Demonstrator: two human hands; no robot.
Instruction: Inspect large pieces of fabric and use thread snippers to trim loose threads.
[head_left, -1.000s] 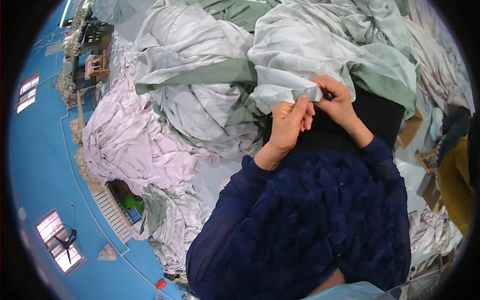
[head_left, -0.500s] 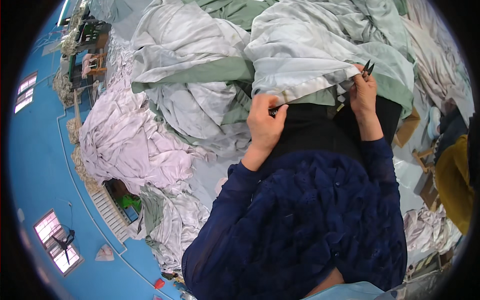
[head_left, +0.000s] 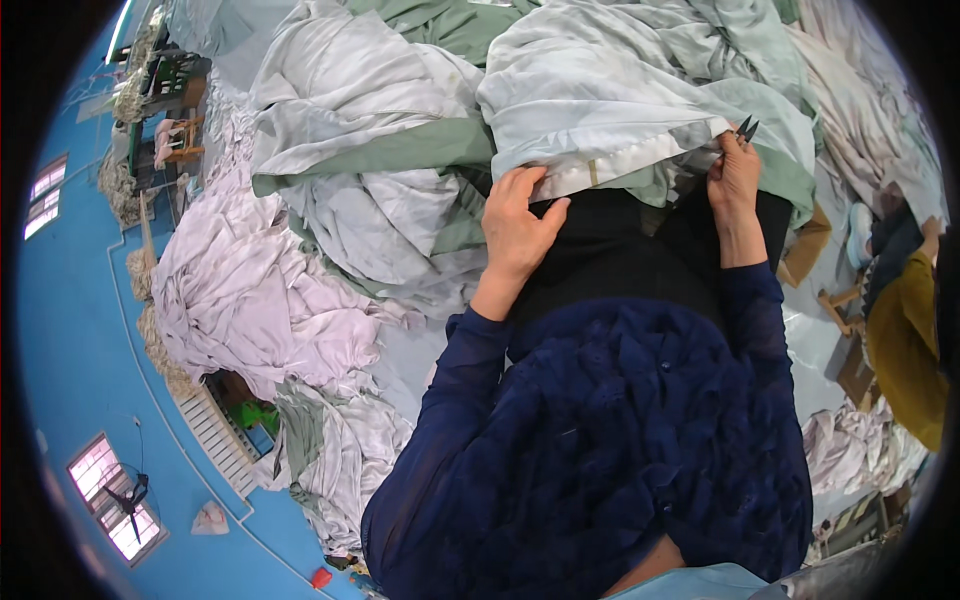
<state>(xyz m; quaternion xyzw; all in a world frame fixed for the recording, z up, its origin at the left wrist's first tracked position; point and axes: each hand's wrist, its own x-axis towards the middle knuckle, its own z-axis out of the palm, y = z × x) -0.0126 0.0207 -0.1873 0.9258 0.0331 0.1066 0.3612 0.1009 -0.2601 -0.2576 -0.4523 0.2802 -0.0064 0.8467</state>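
A pale bluish-white cloth (head_left: 600, 110) with green parts lies bunched over my lap, its white hem (head_left: 630, 162) running straight between my hands. At the hem's left end, the bent fingers of my left hand (head_left: 518, 228) rest on the cloth, the thumb spread apart below the edge. My right hand (head_left: 737, 190) pinches the hem's right end between thumb and fingers. Small dark thread snips (head_left: 746, 130) also sit in that hand, their points sticking out past the fingers toward the upper right. A short tan mark or strip crosses the hem nearer my left hand.
More white and green cloth (head_left: 380, 90) is heaped left of my lap. A pinkish-white pile (head_left: 270, 280) lies farther left, by a blue wall (head_left: 80, 340). Another person's mustard garment (head_left: 905, 350) shows at right, near a small wooden stool (head_left: 842, 310).
The view has shifted slightly. My left hand's curled fingers have straightened somewhat on the cloth, and the tan mark now stands farther right of them. The right hand keeps the hem and snips.
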